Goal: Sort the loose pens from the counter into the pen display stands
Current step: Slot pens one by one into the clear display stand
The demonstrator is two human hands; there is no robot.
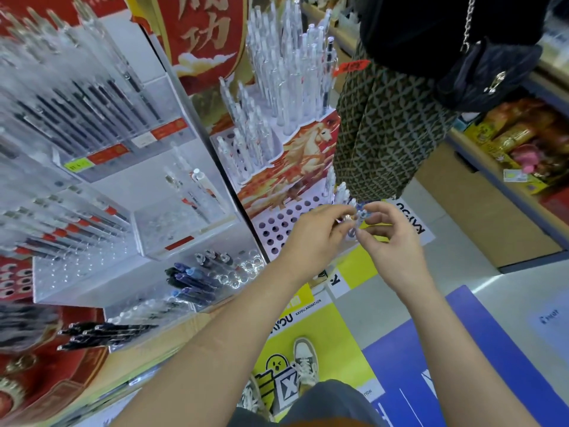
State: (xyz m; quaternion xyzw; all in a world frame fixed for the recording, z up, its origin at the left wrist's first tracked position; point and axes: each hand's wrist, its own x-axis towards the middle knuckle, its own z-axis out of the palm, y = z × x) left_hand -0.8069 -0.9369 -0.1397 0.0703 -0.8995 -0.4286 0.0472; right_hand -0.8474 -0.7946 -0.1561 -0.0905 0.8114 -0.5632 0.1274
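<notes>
Both my hands meet over the front right corner of the red horse-print pen stand [295,167], whose white tiers have rows of round holes. My left hand [314,238] and my right hand [388,235] pinch a small bunch of clear pens [355,221] between their fingertips, just above the lowest tier of holes [277,229]. A few clear pens [338,192] stand in holes right behind my fingers. Loose blue and black pens [194,278] lie on the counter at lower left, with more black pens [101,332] nearer me.
Clear acrylic stands with dark pens [89,118] fill the left. An acrylic box [184,223] sits beside the horse stand. Another person in a patterned skirt [378,127] stands close on the right. Shelves with goods [517,143] line the far right aisle.
</notes>
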